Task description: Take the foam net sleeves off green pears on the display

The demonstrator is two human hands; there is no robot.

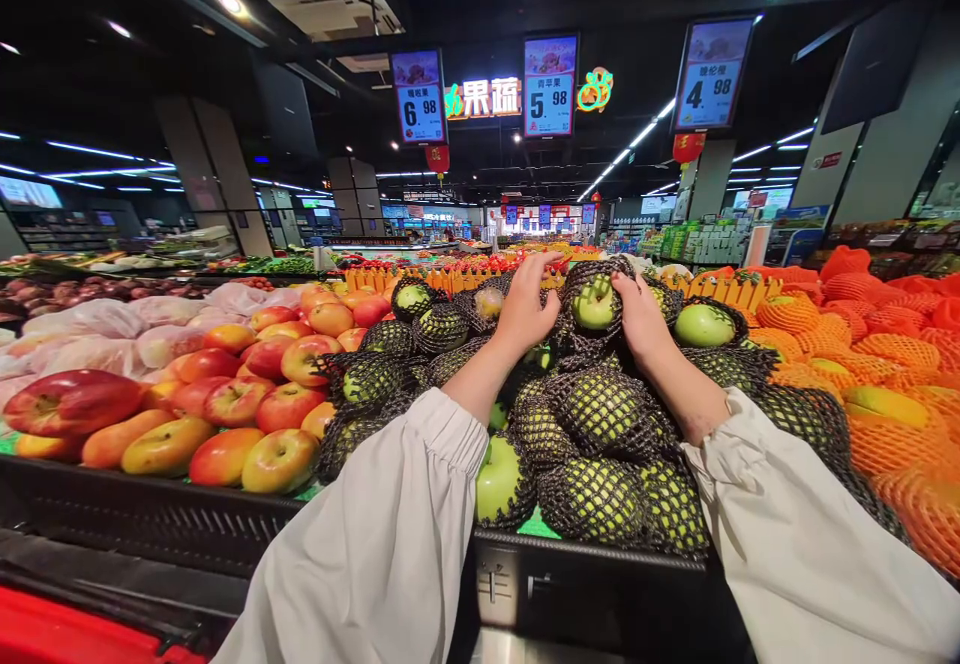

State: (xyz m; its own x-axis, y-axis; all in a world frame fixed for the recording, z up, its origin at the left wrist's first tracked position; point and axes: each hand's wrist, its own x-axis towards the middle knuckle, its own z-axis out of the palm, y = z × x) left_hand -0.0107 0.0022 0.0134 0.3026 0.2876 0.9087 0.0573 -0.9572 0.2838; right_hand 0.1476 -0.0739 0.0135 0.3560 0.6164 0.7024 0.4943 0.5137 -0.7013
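Observation:
My right hand (643, 316) is closed around the right side of a green apple (595, 304) in a black foam net, at the top of the pile. Part of the apple's skin shows through the net's opening. My left hand (527, 302) is over the pile just left of that apple, fingers stretched out and thumb apart, with nothing visible in it. Its palm side is partly hidden. Below both hands lie several more netted green apples (600, 409), and a barer one (498, 479) sits at the front edge.
Red-yellow apples (285, 364) are heaped on the left, beside fruit in pale plastic bags (97, 329). Orange-netted fruit (892, 414) fills the right side. A black bin edge (585, 550) runs along the front. Price screens (550, 86) hang overhead.

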